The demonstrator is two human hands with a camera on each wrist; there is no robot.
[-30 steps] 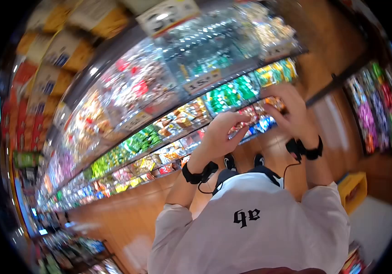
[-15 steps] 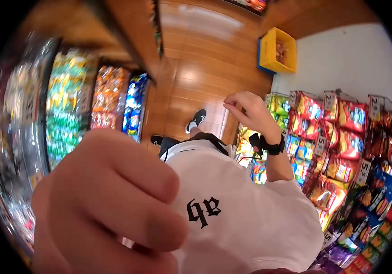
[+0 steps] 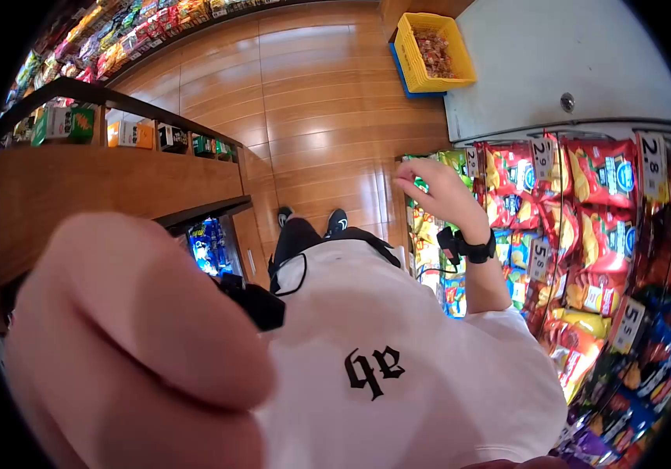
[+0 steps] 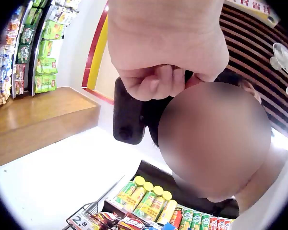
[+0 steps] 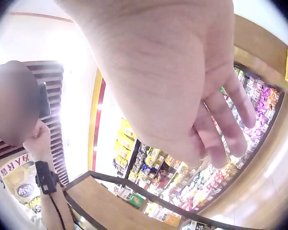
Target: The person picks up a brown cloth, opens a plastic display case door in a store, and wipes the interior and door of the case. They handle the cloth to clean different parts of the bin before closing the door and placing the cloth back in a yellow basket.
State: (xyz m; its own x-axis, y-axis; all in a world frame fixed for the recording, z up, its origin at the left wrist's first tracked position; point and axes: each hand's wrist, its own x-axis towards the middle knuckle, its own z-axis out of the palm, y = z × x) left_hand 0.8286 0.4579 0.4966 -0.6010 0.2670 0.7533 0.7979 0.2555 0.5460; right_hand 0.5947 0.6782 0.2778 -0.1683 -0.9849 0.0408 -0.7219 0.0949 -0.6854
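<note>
Clutching a black boxy device point(image 4: 128, 115) right beside the person's head, the left hand point(image 4: 165, 52) curls its fingers tight round the top of it. The right hand point(image 3: 438, 191) is raised, fingers relaxed and holding nothing, just beside hanging red foil crisp bags point(image 3: 589, 176).

Shelf unit point(image 3: 116, 184) left, snack rack point(image 3: 585, 227) right, basket point(image 3: 433, 47) ahead on floor point(image 3: 327, 102).
</note>
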